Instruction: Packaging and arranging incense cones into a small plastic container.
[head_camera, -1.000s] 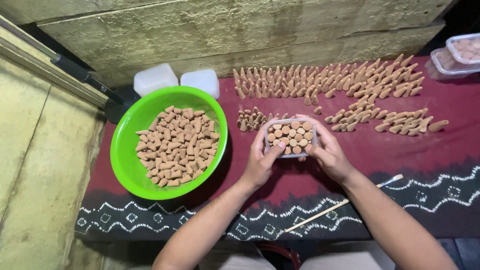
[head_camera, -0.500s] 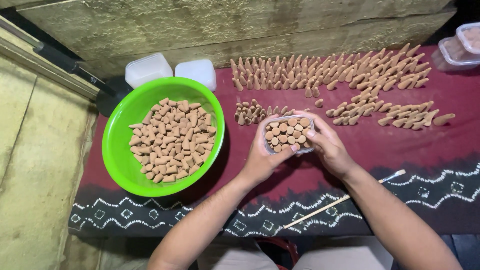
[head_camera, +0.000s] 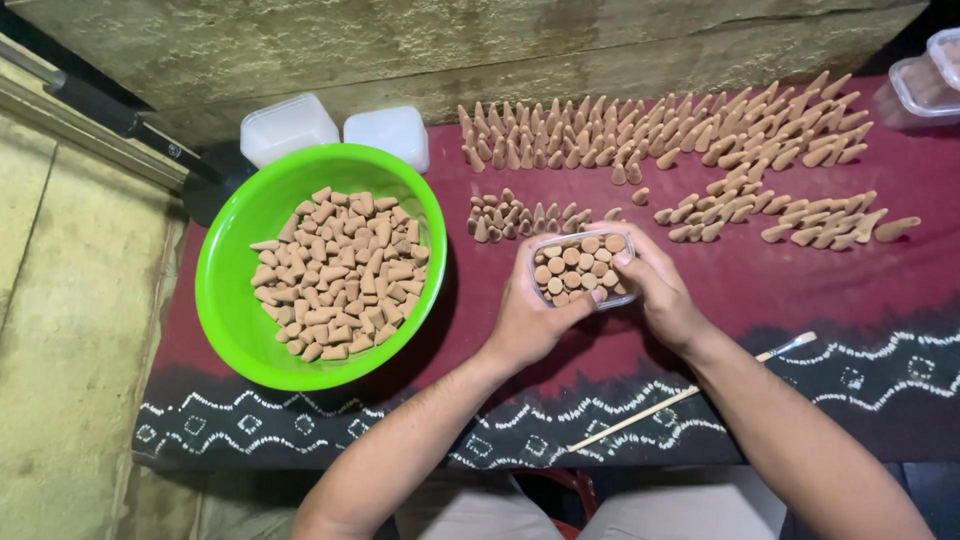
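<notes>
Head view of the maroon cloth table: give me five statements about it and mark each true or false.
1. Both the left hand and the right hand hold the small clear plastic container packed with tan cones. True.
2. The round green plastic bowl is empty. False: it holds a heap of tan cones.
3. Rows of upright tan incense cones stand on the cloth beyond the hands. True.
4. The thin wooden stick lies inside the bowl. False: it lies on the cloth near the right forearm.
5. Two white plastic tubs sit behind the bowl. True.
</notes>
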